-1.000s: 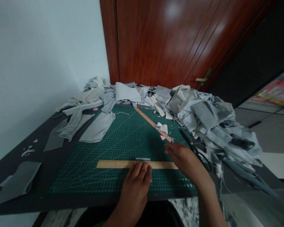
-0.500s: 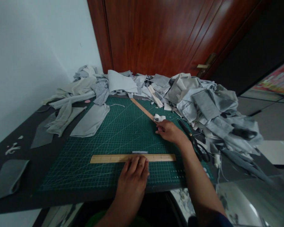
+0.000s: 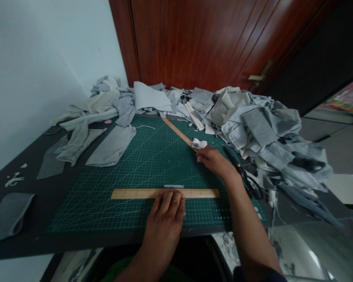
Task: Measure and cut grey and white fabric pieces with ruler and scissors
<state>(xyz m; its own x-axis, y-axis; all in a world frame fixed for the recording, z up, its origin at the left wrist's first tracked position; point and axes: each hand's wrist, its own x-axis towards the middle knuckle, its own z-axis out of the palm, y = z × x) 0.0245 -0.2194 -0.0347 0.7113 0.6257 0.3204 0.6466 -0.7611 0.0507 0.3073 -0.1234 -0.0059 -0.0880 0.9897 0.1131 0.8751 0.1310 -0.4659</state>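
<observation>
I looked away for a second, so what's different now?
The right hand moved forward to the near end of the slanted ruler. The pink piece beside it no longer shows clearly; I can't tell if it's held. The left hand stayed on the front ruler, and the big cloth heap hasn't moved.

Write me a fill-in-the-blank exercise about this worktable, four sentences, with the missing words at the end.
1. The left hand rests on a wooden ____.
2. The colour of the cutting mat is ____.
3. In the picture, the scissors lie to the ____ of the right hand.
4. Beyond the fabric heap stands a reddish-brown ____ with a metal handle.

Missing words: ruler; green; right; door.
</observation>
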